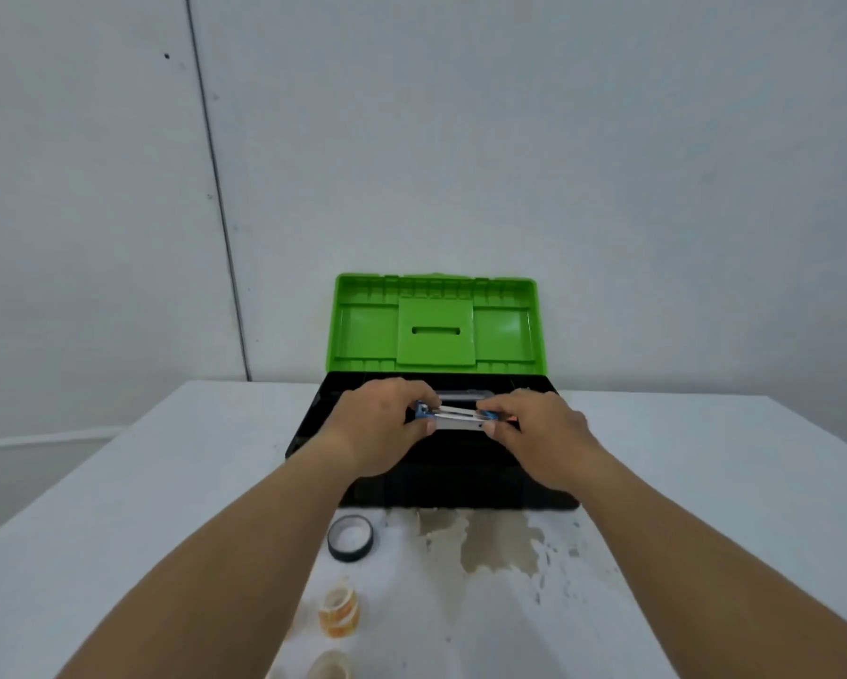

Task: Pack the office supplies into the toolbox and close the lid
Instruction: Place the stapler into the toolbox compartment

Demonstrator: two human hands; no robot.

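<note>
With both hands, left (379, 423) and right (541, 431), pinching the blue-and-silver metal stapler (455, 418) over the open black-and-green plastic toolbox (308, 433) (tapes remain), lower it inside.

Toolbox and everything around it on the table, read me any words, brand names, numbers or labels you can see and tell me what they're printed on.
None can be read.
Toolbox, green lid: moulded ribs and a slot only, no lettering.
Blue and silver item held by the left hand and right hand: too blurred and covered to tell.
Black tape roll: no print visible.
Orange tape roll and clear tape roll: too blurred.
</note>
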